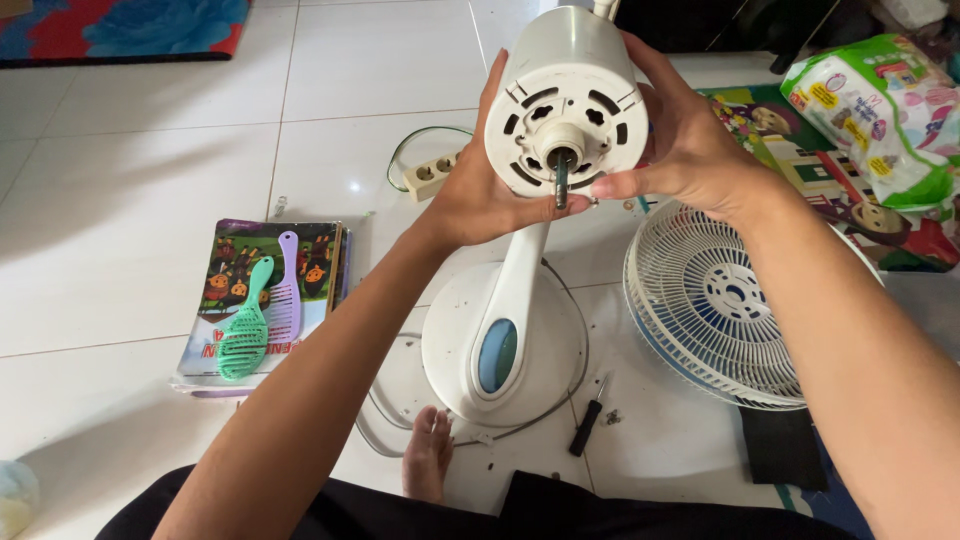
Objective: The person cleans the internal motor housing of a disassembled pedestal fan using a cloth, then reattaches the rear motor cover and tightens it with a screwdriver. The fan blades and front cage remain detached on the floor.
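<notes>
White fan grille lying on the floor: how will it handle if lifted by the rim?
The fan grille looks like thin open plastic ribs, so probably light and a bit flexible. Round and shallow, it lies flat and seems unlikely to roll. It rests over another grille, which may shift.

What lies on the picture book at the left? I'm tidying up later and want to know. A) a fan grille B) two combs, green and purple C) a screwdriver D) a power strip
B: a green comb and a purple comb rest side by side on the book.
</notes>
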